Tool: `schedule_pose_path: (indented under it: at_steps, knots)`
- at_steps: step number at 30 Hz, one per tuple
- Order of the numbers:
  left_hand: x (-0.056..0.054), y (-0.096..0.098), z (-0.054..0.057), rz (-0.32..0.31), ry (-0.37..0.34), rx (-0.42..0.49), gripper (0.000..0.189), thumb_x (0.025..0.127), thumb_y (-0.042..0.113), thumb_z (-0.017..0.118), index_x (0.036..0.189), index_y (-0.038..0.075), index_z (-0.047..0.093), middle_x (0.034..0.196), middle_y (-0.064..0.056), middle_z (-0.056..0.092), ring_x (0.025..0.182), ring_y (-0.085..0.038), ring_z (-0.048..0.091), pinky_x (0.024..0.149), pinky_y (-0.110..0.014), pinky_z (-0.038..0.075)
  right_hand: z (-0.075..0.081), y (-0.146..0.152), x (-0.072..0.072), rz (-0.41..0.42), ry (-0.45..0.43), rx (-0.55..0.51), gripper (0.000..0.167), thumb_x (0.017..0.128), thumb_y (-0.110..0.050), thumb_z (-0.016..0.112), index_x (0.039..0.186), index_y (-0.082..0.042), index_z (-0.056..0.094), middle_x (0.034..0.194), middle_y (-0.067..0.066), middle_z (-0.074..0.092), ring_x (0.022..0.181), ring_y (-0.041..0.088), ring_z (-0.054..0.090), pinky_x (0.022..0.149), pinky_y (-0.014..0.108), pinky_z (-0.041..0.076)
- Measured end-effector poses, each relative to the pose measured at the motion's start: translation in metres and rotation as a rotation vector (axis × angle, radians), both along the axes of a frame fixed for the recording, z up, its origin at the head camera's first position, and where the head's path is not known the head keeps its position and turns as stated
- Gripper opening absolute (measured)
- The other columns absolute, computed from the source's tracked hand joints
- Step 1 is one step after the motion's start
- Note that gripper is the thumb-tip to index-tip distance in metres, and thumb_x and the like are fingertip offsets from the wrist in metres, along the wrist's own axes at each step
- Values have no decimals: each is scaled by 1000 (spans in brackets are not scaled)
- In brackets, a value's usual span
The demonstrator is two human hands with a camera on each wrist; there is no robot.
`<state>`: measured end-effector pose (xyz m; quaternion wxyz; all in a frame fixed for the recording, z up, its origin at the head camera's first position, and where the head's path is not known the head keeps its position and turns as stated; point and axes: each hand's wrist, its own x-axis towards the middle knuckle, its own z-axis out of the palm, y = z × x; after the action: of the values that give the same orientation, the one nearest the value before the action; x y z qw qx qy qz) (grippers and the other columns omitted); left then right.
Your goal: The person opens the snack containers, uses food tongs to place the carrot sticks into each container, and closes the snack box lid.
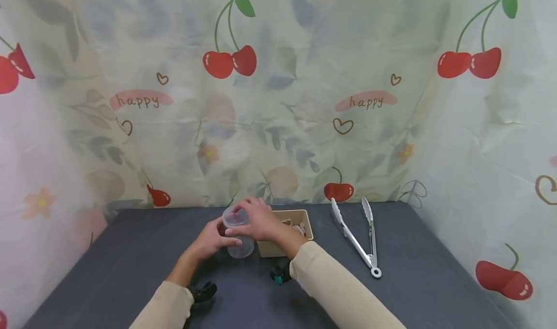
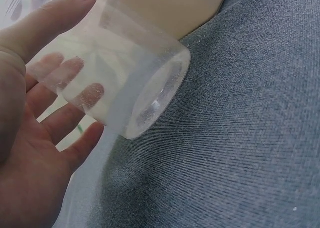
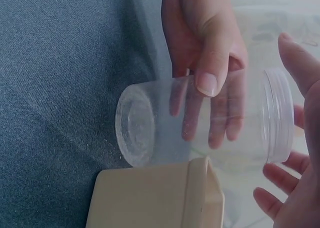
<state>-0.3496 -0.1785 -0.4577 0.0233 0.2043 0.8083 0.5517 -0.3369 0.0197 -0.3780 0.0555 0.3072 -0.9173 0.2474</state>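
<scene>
A clear plastic jar point(image 3: 165, 123) stands upright on the dark cloth. My left hand point(image 1: 210, 242) holds its side, the thumb point(image 3: 212, 71) across the near wall and the fingers point(image 2: 65, 120) behind, seen through the plastic. Around the jar's ridged, clear top point(image 3: 277, 120) is my right hand point(image 1: 256, 222). Its thumb point(image 3: 299, 63) is stretched out to one side, and its spread fingertips point(image 3: 280, 178) lie right at the rim on the other. From above, this hand partly covers the top.
Right beside the jar is a beige box point(image 1: 304, 217) with small pale items point(image 1: 300, 229) inside, partly covered by my right forearm. Metal tongs point(image 1: 370, 259) lie spread on the dark tabletop point(image 1: 413, 256) farther right. A cherry-print curtain point(image 1: 278, 126) encloses the back and sides.
</scene>
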Motion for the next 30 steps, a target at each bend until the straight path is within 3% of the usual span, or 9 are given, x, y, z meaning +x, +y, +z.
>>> schedule_pose_path:
  at_steps: [10, 17, 21, 30]
  knots:
    - [0, 0, 2, 31, 30, -13, 59, 78, 11, 82, 127, -3, 54, 111, -13, 65, 93, -22, 63, 79, -35, 50, -1, -9, 5, -83, 58, 76, 59, 80, -64, 67, 117, -20, 58, 118, 2, 51, 104, 20, 44, 88, 38, 38]
    - [0, 0, 0, -10, 40, 3, 61, 77, 12, 83, 127, -4, 52, 112, -15, 64, 94, -22, 64, 79, -31, 51, -4, -13, 5, -127, 69, 75, 52, 80, -57, 72, 113, -20, 56, 112, 0, 50, 98, 19, 42, 86, 36, 38]
    - [0, -1, 0, -20, 49, 7, 60, 78, 12, 83, 127, -6, 52, 110, -15, 65, 93, -22, 64, 77, -30, 51, -7, -12, 2, -112, 84, 54, 51, 80, -54, 74, 112, -19, 56, 111, 0, 52, 99, 19, 43, 86, 35, 39]
    - [23, 4, 31, -12, 25, -29, 53, 78, 8, 81, 120, -9, 54, 99, -12, 65, 83, -20, 61, 73, -33, 50, -10, -3, -3, 15, 106, -43, 42, 83, -39, 77, 115, -17, 62, 121, 0, 59, 109, 18, 50, 94, 36, 40]
